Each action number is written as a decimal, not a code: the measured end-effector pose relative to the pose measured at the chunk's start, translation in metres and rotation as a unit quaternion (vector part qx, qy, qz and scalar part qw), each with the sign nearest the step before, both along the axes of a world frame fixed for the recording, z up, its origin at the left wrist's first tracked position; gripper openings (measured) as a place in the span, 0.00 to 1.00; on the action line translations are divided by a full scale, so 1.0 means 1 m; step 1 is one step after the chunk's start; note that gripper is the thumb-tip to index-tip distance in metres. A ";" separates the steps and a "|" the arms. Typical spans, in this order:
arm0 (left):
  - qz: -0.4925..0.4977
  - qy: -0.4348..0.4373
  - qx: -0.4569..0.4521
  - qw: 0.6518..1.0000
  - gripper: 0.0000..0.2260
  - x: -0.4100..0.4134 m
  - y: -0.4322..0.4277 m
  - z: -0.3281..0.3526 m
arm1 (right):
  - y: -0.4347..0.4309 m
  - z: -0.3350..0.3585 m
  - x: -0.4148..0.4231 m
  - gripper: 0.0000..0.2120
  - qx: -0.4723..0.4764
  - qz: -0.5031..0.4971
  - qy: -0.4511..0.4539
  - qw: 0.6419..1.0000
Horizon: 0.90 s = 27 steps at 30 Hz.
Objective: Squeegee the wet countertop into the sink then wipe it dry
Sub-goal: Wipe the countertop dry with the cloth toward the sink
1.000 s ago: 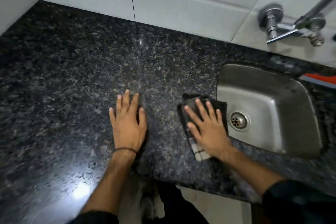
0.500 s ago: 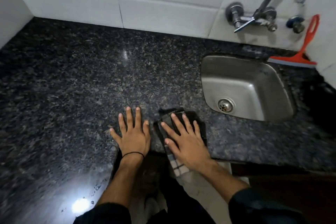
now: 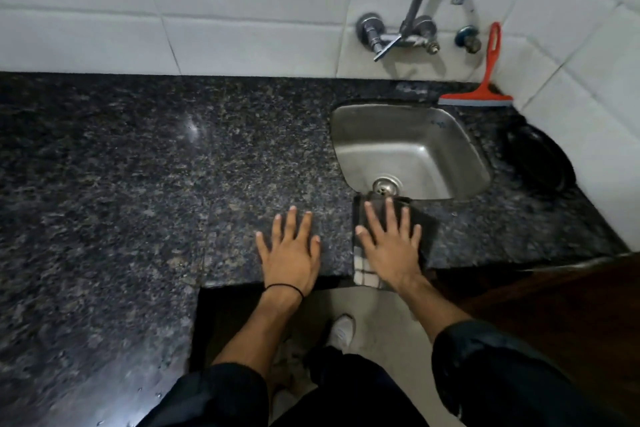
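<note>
From my remote station I find the wiping stage in hand. The right hand [image 3: 389,246] lies flat with fingers spread, pressing a dark folded cloth [image 3: 424,229] onto the granite countertop [image 3: 173,184]; the cloth's far edge reaches the near lip of the sink [image 3: 408,149], just below the drain, and its checked near corner overhangs the counter's front edge. The left hand [image 3: 289,250] rests flat and empty on the stone just beside it, grasping nothing. The red squeegee [image 3: 485,87] leans against the tiled wall behind the sink, well apart from both hands, so I judge the squeegee step finished. A few droplets show near the bright glare at lower left. Recommended practice, in my judgement: keep the palm flat with even pressure, work in overlapping passes across the whole countertop, refold the cloth to a dry face once it is soaked, and attend to those droplets and the front edge.
</note>
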State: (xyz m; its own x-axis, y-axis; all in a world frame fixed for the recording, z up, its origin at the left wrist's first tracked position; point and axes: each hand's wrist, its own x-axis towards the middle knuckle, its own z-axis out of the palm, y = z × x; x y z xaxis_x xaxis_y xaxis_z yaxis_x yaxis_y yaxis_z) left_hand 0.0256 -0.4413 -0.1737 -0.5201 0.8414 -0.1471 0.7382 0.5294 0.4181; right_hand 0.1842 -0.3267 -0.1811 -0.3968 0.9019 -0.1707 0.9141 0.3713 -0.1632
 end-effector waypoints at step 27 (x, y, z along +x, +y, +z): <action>0.036 0.016 0.041 0.998 0.18 0.098 0.148 0.009 | 0.094 0.000 0.118 0.32 -0.105 0.020 0.350 0.931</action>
